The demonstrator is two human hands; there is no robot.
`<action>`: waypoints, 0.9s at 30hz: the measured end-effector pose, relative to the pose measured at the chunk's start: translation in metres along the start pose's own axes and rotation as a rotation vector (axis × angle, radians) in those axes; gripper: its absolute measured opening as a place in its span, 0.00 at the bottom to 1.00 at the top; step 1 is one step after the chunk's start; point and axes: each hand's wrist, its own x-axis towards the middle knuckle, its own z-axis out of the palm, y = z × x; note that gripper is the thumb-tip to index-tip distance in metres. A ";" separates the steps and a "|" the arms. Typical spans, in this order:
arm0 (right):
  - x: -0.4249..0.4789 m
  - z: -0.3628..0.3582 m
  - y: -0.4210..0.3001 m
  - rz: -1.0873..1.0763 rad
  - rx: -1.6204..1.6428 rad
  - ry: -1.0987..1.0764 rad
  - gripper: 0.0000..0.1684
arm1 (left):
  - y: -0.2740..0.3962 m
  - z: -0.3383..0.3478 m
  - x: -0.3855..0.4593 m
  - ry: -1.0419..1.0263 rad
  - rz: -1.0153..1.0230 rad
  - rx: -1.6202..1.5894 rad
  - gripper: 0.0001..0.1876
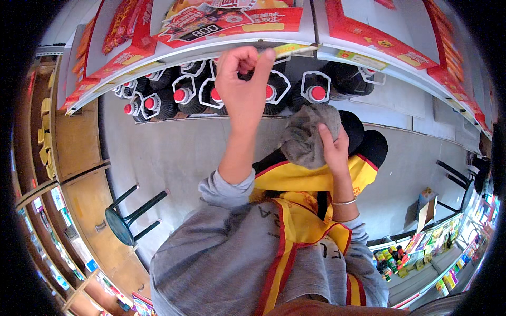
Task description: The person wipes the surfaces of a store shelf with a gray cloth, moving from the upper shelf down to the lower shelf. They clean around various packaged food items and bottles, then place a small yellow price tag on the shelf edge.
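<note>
My left hand point(245, 79) is raised at the front edge of the shelf, fingers curled and thumb out. Its thumb tip overlaps a yellow-green label strip point(292, 49) on that edge; whether it pinches the strip cannot be seen. My right hand point(336, 150) grips a crumpled grey cloth point(310, 136) above my knees. Under the shelf, dark bottles with red caps point(317, 93) and white carry handles stand in rows. A yellow apron point(292, 175) with red trim lies over my lap.
Red display boxes point(276, 21) of packaged food stand on the shelf above. A dark stool point(120, 227) is at the left, near wooden cabinets point(85, 201). Another stool point(468, 189), a small carton point(427, 209) and a shelf with small bottles point(389, 260) are at the right.
</note>
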 end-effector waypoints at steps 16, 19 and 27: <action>0.013 0.041 -0.070 0.063 0.296 -0.385 0.25 | -0.002 -0.085 -0.049 -0.404 -0.673 -0.476 0.06; 0.019 0.050 -0.083 0.315 0.353 -0.415 0.24 | 0.002 -0.085 -0.060 -0.434 -0.676 -0.491 0.08; 0.008 0.092 -0.088 0.147 0.461 -0.197 0.22 | -0.003 -0.083 -0.103 -0.449 -0.289 -0.221 0.33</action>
